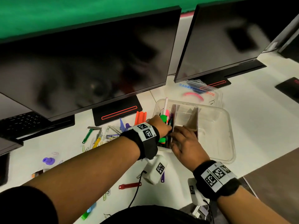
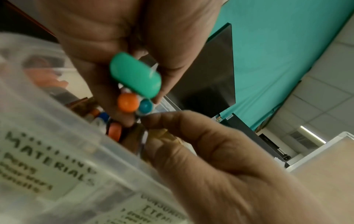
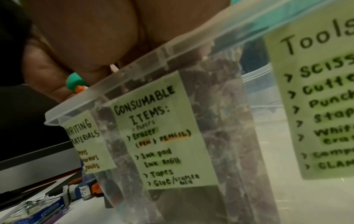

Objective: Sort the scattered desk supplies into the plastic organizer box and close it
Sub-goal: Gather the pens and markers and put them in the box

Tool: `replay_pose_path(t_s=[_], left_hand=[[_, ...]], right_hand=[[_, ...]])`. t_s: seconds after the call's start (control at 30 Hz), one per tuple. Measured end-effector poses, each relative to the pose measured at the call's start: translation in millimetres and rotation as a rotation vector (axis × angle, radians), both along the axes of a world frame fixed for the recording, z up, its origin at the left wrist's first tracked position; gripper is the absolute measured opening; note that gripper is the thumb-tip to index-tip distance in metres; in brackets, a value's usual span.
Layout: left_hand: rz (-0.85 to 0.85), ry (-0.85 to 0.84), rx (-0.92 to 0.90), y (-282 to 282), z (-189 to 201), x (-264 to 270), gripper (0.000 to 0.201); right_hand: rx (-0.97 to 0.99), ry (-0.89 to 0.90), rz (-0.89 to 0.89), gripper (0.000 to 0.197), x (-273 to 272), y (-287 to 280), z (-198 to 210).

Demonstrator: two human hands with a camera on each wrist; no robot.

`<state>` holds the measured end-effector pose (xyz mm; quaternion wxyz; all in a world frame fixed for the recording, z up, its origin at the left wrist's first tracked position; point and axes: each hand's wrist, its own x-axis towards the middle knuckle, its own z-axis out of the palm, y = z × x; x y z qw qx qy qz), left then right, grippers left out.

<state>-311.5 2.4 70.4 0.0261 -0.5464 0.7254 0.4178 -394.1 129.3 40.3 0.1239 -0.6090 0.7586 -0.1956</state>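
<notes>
The clear organizer box [image 1: 226, 113] stands open on the white desk, split by cardboard dividers [image 1: 193, 120]. Its left compartment holds pens and markers [image 1: 163, 118]. My left hand [image 1: 161, 126] reaches into that compartment and grips a bundle of them: a green-capped marker [image 2: 135, 74], an orange-ended one [image 2: 127, 102] and a blue-ended one [image 2: 145, 106]. My right hand [image 1: 179, 138] lies over the box's near edge, thumb and fingers pinching the near end of the divider next to the pens. The box front carries green labels [image 3: 162, 136]. The lid [image 1: 208, 94] lies behind the box.
Loose supplies lie left of the box: an orange piece [image 1: 140, 118], a green cutter [image 1: 87, 135], a red cutter [image 1: 129, 185], a purple item [image 1: 48, 160], a blue packet [image 1: 111, 136] and paper clips. Two monitors [image 1: 90, 62] stand behind; a keyboard [image 1: 21, 122] is at far left.
</notes>
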Motion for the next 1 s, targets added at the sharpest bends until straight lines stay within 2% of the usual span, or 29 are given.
replay_pose_path(t_s=[0.13,0.3,0.43,0.5,0.57,0.67,0.83,1.0], left_hand=[[-0.067,-0.050,-0.051,7,-6,-5,0.042],[-0.126,-0.024,-0.134,8,-12,0,0.057],[-0.203,0.077,-0.342,-4,1,4,0.047],[-0.321,0.015,-0.467,-14,5,3,0.049],[-0.450,-0.129,-0.546,-21,5,1,0.058],[-0.540,-0.291,-0.473,-29,-2,0,0.067],[-0.663,-0.403,-0.407,-22,-9,4,0.062],[-0.634,-0.459,-0.321,-16,6,10,0.049]], right_hand=[[-0.018,0.012,0.000,0.042,2,1,1],[-0.036,0.022,-0.004,0.042,3,0,2],[-0.054,0.008,-0.012,0.038,4,0,0],[-0.048,0.007,-0.011,0.040,4,0,0],[-0.043,0.004,-0.012,0.040,4,1,1],[-0.035,0.010,-0.006,0.044,4,1,3],[-0.015,0.024,-0.004,0.044,3,1,1],[-0.011,0.040,0.005,0.044,1,1,-1]])
